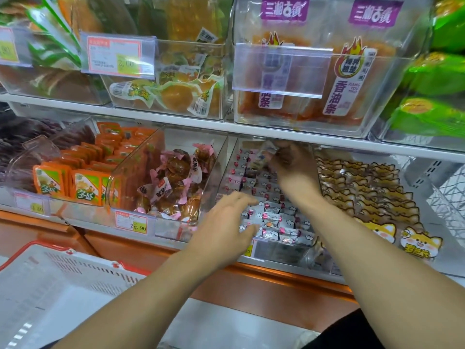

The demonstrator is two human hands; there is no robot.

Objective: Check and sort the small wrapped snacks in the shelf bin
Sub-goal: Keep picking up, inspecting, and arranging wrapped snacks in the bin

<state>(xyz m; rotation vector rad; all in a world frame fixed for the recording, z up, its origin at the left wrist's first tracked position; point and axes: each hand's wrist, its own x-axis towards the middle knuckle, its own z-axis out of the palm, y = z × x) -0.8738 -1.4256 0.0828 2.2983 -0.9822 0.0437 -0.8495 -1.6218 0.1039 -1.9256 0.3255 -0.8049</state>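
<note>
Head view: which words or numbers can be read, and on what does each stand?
"2.00": yellow patch of upper red-framed price tag.
"29.90": lower red-framed price tag.
"香油条", "XIANG YOU TIAO": orange spicy-strip packs.
"三湘古镇": purple label, less sure.
Other tags, barcodes, small silver wrapped snacks: too blurred.

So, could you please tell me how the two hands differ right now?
The right hand reaches deep into the bin, while the left hand hovers at its front. The right hand pinches one snack lifted above the rows; the left hand is spread flat, holding nothing. Both are over the same bin.
</note>
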